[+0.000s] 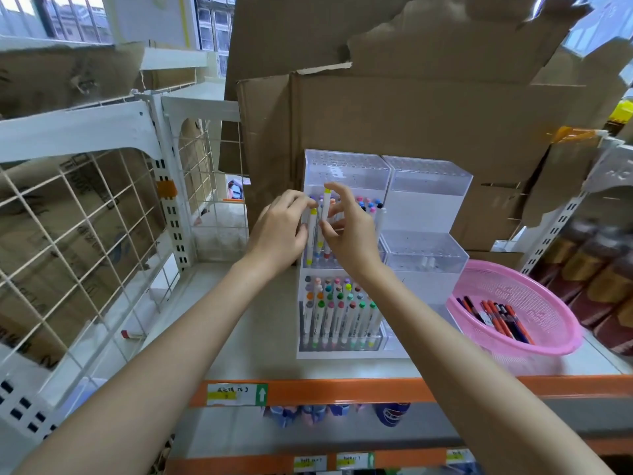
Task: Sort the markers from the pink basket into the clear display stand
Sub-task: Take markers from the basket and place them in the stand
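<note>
Torn cardboard boxes (411,132) walled off the back, and a white wire rack (85,217) stood at the left. Both sat on a shelf (257,337) with an orange front beam (308,392). On it stood the clear stand (346,169), stepped in 3 tiers. Its bottom tier was packed with upright markers, its middle tier was partly filled, and its top tier was bare. A 2nd stand (428,190) just beside it on the right looked almost empty. The pink basket (555,341) lay to the right of both, nearer the person, with a small heap of pens (496,317) lying flat in it.

Both hands were raised in front of the middle tier. The left hand (281,231) had its fingers curled round a white marker (312,231) with a yellow cap. The right hand (352,234) pinched another white marker (326,209) between thumb and fingers, its yellow-green cap sticking up above the fingertips.

Both markers stood nearly upright, side by side, with their long axes in line with the markers already seated. Their lower ends pointed down at the middle tier, straight below the hands. I judged that the next move called for a short, straight drop into a free hole, not a sideways carry. Which holes were free was hidden behind the hands. For the next pick the right hand was the nearer to the basket.
</note>
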A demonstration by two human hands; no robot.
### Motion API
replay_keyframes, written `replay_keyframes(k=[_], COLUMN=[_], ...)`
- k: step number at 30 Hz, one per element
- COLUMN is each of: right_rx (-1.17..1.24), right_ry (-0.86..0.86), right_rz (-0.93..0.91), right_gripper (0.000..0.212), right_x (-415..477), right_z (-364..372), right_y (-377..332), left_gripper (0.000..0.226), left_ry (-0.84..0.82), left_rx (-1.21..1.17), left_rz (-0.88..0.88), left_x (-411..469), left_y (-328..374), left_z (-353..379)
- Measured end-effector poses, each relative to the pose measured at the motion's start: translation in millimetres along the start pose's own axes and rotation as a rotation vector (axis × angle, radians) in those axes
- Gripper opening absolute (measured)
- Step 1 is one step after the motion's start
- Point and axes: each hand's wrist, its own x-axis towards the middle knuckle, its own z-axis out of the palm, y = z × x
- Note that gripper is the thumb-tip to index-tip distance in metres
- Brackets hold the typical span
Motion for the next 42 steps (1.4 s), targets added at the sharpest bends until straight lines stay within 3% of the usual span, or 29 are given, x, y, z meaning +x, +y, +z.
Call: replay_keyframes(k=[17, 26, 31, 36, 39, 42], right_rx=[-0.111, -0.179, -0.222, -0.313, -0.439, -0.473], right_ry=[-0.057, -0.059, -0.069, 0.013, 0.082, -0.001], right_rz=[0.006, 0.011, 0.039, -0.058, -0.137, -0.101], right_gripper=[0.055, 0.039, 0.045, 0.032, 0.033, 0.045], right_x=[-10.2, -13.2, -15.0, -12.9, -11.0, -13.4], right_z=[3.9, 7.7, 7.1, -0.9, -5.5, -9.5], right_y=[6.0, 3.3, 1.8, -0.4, 1.3, -0.9], left_gripper=[0.059, 0.061, 0.061, 0.061, 0.061, 0.061], left_ry=[-0.209, -0.229, -0.230, -0.247, -0.262, -0.263], left_rx=[0.181, 0.188, 0.191, 0.191, 0.195, 0.188], left_rz=[0.040, 0.049, 0.056, 0.044, 0.041, 0.039], left_x=[-6.1, -7.1, -6.4, -6.8, -5.7, -5.2], left_y=[-1.9, -3.2, -2.8, -0.7, -0.3, 0.6], left_z=[-7.3, -9.9, -11.4, -11.6, -11.6, -11.5])
